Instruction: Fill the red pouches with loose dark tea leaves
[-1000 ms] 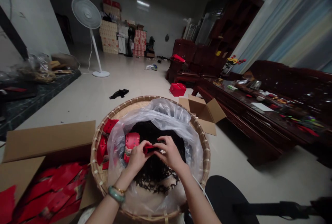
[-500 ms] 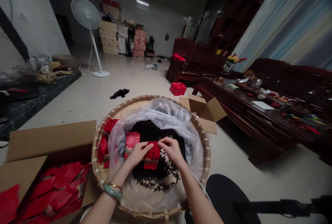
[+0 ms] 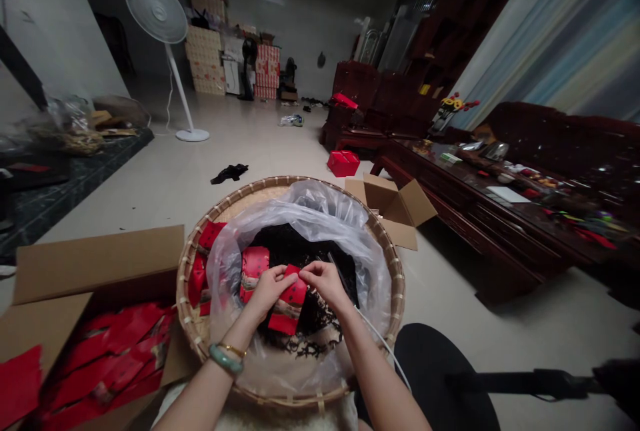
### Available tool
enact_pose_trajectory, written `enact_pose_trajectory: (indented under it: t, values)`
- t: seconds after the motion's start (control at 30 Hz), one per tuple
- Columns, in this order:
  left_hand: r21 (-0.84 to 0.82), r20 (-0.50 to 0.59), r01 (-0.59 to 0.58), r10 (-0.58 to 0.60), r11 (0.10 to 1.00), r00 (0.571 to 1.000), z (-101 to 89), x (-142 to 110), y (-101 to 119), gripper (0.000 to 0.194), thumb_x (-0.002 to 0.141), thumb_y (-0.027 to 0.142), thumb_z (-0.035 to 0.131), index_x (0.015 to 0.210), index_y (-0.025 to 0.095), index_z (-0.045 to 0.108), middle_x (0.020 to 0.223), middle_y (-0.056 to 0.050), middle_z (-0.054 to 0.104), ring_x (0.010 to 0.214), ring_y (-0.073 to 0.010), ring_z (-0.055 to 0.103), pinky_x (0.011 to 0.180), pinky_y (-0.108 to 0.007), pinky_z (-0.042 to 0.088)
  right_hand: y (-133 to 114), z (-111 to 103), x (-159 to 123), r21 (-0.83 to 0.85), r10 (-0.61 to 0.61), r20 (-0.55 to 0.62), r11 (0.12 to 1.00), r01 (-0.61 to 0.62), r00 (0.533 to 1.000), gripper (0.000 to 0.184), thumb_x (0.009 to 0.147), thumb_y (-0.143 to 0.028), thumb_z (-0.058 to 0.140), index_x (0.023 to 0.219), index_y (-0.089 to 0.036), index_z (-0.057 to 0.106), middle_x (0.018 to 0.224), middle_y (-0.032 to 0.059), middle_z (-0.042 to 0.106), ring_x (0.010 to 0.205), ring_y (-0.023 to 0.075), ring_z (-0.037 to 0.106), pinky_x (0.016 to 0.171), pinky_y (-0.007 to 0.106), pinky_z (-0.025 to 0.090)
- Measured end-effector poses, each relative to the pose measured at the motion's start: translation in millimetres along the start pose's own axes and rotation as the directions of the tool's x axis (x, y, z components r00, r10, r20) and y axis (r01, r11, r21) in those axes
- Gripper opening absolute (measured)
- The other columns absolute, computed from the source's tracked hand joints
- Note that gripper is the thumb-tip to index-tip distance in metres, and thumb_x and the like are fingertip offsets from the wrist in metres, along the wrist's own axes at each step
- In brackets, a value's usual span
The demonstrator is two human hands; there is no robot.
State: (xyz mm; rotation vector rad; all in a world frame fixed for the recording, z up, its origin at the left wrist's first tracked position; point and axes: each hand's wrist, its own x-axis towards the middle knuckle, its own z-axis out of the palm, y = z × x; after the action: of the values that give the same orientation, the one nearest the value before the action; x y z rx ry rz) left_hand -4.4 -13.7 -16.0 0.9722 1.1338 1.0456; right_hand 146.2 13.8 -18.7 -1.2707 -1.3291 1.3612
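Observation:
A small red packet (image 3: 289, 308) is pinched along its upper edge by my left hand (image 3: 273, 288) and my right hand (image 3: 323, 282). It hangs tilted over dark, curly dried strips (image 3: 320, 314) in a clear plastic bag (image 3: 375, 284). The bag lines a round woven bamboo basket (image 3: 395, 258) in front of me. Another red packet (image 3: 255, 264) lies on the dark heap, left of my hands. More red packets (image 3: 197, 278) sit between the bag and the basket's left wall.
At the left, an open cardboard box (image 3: 100, 258) holds many red packets (image 3: 120, 344). Another open carton (image 3: 395, 208) stands behind the basket, near a long wooden table (image 3: 450, 218). A black round stand base (image 3: 435, 378) is at right. A white fan (image 3: 185, 104) stands farther back.
The red packet has tilted, its lower end swinging left. Both hands still pinch its upper edge. The camera view has shifted slightly.

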Motion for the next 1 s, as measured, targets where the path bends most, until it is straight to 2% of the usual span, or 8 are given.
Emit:
enact_pose_trajectory:
  t: [0.13, 0.33, 0.4, 0.57, 0.7, 0.83, 0.9, 1.0]
  values:
    - [-0.052, 0.208, 0.174, -0.160, 0.983, 0.965, -3.6, -3.8, -8.4, 0.046, 0.055, 0.031, 0.079, 0.092, 0.013, 0.059, 0.078, -0.005, 0.070, 0.062, -0.0171, 0.066, 0.062, -0.028, 0.051, -1.4, -1.1, 0.4, 0.009, -0.027, -0.084, 1.000, 0.028, 0.996, 0.023, 0.062, -0.036, 0.069, 0.065, -0.014, 0.065, 0.053, -0.0002, 0.059, 0.045, 0.0100, 0.048, 0.043, 0.021, 0.038]
    - [-0.014, 0.143, 0.177, -0.173, 0.984, 0.975, -6.9, -1.6, -10.6, 0.044, 0.055, 0.029, 0.078, 0.090, 0.013, 0.057, 0.068, -0.004, 0.070, 0.062, -0.0196, 0.068, 0.060, -0.028, 0.051, -7.5, -7.7, -0.3, -0.123, -0.218, -0.002, 0.969, 0.216, 0.976, 0.030, 0.066, -0.029, 0.067, 0.094, -0.018, 0.069, 0.083, 0.0028, 0.069, 0.067, 0.0138, 0.057, 0.062, 0.025, 0.046]
    - [-0.002, 0.137, 0.173, -0.172, 0.985, 0.976, -5.8, -1.0, -7.7, 0.044, 0.055, 0.028, 0.078, 0.090, 0.013, 0.057, 0.069, -0.004, 0.070, 0.064, -0.0199, 0.068, 0.061, -0.028, 0.052, -7.7, -8.2, 1.1, -0.143, -0.223, 0.020, 0.964, 0.223, 0.975, 0.037, 0.064, -0.028, 0.070, 0.100, -0.019, 0.068, 0.084, 0.0018, 0.069, 0.067, 0.0133, 0.056, 0.063, 0.025, 0.045]
    - [0.088, 0.189, 0.143, -0.157, 0.986, 0.969, -6.5, -4.4, -3.8, 0.043, 0.055, 0.024, 0.077, 0.093, 0.013, 0.059, 0.072, -0.004, 0.071, 0.069, -0.0200, 0.069, 0.063, -0.028, 0.051, -5.3, -7.7, 6.9, -0.061, -0.072, -0.013, 0.996, 0.071, 0.997, 0.022, 0.061, -0.034, 0.071, 0.071, -0.015, 0.069, 0.058, -0.0004, 0.063, 0.049, 0.0110, 0.050, 0.048, 0.022, 0.039]
    - [0.186, 0.225, 0.095, -0.137, 0.978, 0.965, -11.9, -6.0, -5.5, 0.035, 0.056, 0.022, 0.075, 0.087, 0.012, 0.062, 0.068, -0.002, 0.069, 0.066, -0.0185, 0.067, 0.062, -0.027, 0.050, -6.5, -7.7, 6.3, -0.063, -0.077, -0.062, 0.995, 0.073, 0.995, 0.022, 0.062, -0.037, 0.070, 0.063, -0.015, 0.066, 0.053, -0.0005, 0.060, 0.046, 0.0111, 0.049, 0.045, 0.022, 0.037]
    - [0.210, 0.200, 0.040, -0.083, 0.977, 0.976, -12.0, -1.3, -7.8, 0.039, 0.052, 0.016, 0.074, 0.089, 0.012, 0.062, 0.073, 0.000, 0.068, 0.067, -0.0162, 0.063, 0.067, -0.028, 0.049, -18.3, -3.9, -6.4, -0.143, -0.255, -0.021, 0.958, 0.250, 0.967, 0.021, 0.066, -0.033, 0.069, 0.080, -0.017, 0.068, 0.074, 0.0026, 0.066, 0.065, 0.0148, 0.058, 0.058, 0.024, 0.045]
    - [0.228, 0.154, -0.050, 0.014, 0.972, 0.988, -11.0, 3.1, -10.3, 0.038, 0.051, 0.015, 0.074, 0.087, 0.013, 0.062, 0.077, 0.000, 0.068, 0.071, -0.0165, 0.061, 0.070, -0.029, 0.048, -28.5, -3.5, -16.2, -0.229, -0.390, 0.050, 0.892, 0.390, 0.920, 0.021, 0.070, -0.031, 0.067, 0.088, -0.020, 0.068, 0.085, 0.0036, 0.065, 0.076, 0.0161, 0.059, 0.063, 0.025, 0.047]
    - [0.278, 0.097, -0.220, 0.201, 0.935, 0.975, -12.0, 9.9, -16.4, 0.035, 0.054, 0.019, 0.073, 0.087, 0.014, 0.064, 0.080, -0.002, 0.068, 0.074, -0.0179, 0.060, 0.072, -0.029, 0.047, -43.5, -7.9, -29.4, -0.343, -0.537, 0.130, 0.764, 0.546, 0.834, 0.014, 0.080, -0.029, 0.060, 0.086, -0.021, 0.069, 0.091, 0.0058, 0.062, 0.085, 0.0170, 0.058, 0.070, 0.027, 0.047]
